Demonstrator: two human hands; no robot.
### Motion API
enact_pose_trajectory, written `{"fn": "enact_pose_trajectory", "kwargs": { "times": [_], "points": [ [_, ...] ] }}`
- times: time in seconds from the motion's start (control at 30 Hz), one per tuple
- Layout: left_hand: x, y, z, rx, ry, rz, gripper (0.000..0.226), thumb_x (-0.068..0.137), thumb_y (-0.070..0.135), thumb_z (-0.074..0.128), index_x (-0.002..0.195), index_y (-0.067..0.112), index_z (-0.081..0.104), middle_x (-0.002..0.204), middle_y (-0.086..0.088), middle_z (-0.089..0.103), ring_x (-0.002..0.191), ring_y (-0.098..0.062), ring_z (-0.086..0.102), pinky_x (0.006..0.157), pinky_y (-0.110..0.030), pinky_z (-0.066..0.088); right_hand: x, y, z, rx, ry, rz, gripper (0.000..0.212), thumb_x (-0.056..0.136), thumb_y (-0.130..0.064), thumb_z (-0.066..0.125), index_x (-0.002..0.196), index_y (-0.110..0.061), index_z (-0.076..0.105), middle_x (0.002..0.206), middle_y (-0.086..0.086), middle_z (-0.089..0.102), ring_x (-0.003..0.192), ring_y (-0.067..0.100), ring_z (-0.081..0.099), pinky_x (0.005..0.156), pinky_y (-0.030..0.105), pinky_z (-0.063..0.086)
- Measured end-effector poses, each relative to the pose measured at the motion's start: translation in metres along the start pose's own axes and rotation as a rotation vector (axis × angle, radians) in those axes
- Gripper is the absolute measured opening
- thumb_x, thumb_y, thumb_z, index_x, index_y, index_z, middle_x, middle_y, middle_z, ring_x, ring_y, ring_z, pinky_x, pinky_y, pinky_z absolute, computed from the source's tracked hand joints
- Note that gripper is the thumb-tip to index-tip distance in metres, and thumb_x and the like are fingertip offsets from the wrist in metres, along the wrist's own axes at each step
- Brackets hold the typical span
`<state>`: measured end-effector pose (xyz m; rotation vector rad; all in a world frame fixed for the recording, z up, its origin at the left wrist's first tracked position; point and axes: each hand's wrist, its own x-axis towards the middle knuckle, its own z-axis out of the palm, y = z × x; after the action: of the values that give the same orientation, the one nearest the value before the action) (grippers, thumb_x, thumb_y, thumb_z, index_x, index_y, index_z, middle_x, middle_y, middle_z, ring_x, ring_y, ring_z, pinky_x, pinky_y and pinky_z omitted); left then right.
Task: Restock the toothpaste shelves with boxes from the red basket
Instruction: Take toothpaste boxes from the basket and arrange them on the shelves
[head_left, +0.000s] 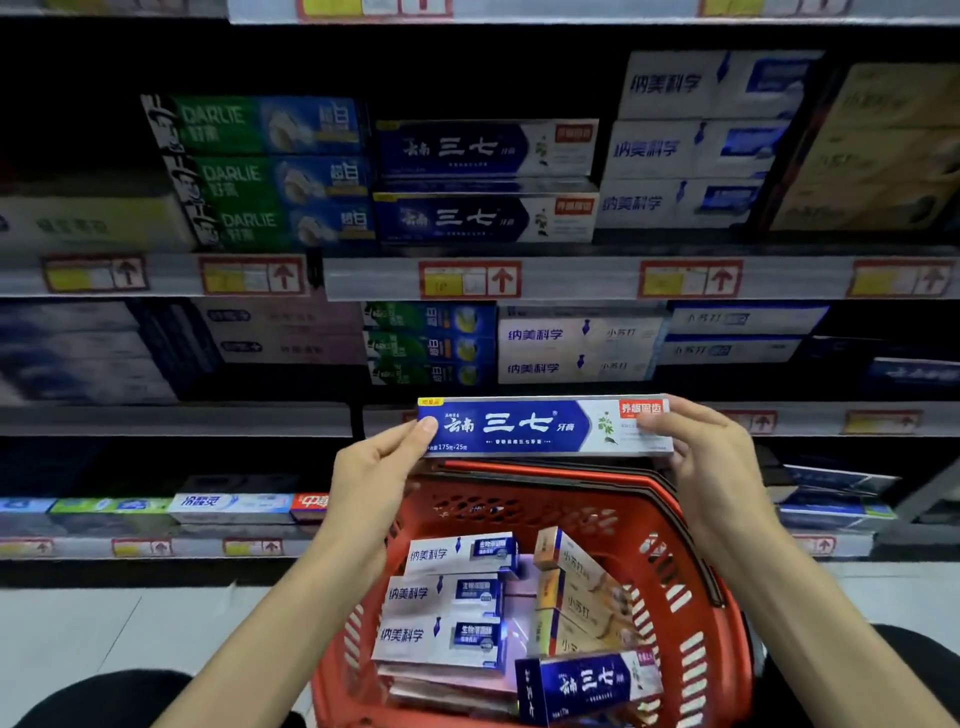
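A long blue-and-white toothpaste box (540, 426) is held level above the red basket (691, 597). My left hand (374, 478) pinches its left end and my right hand (711, 457) grips its right end. Inside the basket lie several more boxes: white-and-blue ones (447, 597) stacked at left, beige ones (576, 587) at right, and another blue box (587, 680) at the front. Two matching blue boxes (483, 182) sit stacked on the upper shelf, straight ahead.
Green Darlie boxes (260, 171) stand left of the matching stack and white boxes (701, 145) to its right. Lower shelves hold more boxes behind price-tag rails (467, 280). Pale floor (130, 623) lies at the lower left.
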<state>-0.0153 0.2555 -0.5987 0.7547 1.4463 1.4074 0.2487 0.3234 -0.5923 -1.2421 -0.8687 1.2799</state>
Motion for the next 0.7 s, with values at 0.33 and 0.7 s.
{"fn": "enact_pose_trajectory", "kwargs": {
  "times": [0.33, 0.7],
  "points": [
    [0.002, 0.028, 0.006, -0.075, 0.244, 0.358, 0.016, 0.095, 0.025, 0.069, 0.11, 0.022, 0.068, 0.092, 0.011, 0.079, 0.09, -0.004, 0.075, 0.07, -0.01, 0.054, -0.022, -0.015, 0.03, -0.061, -0.027, -0.233, 0.034, 0.084, -0.032, 0.079, 0.117, -0.038, 0.073, 0.114, -0.004, 0.077, 0.106, 0.013, 0.073, 0.095, 0.045, 0.058],
    [0.038, 0.102, 0.023, 0.087, 0.412, 0.683, 0.017, 0.098, 0.027, 0.065, 0.112, 0.031, 0.074, 0.11, 0.02, 0.071, 0.099, 0.016, 0.062, 0.082, -0.003, 0.048, 0.003, -0.07, 0.08, -0.012, 0.14, -0.574, 0.04, 0.087, -0.022, 0.08, 0.127, -0.025, 0.073, 0.106, -0.014, 0.077, 0.098, -0.004, 0.071, 0.078, 0.005, 0.053]
  ]
}}
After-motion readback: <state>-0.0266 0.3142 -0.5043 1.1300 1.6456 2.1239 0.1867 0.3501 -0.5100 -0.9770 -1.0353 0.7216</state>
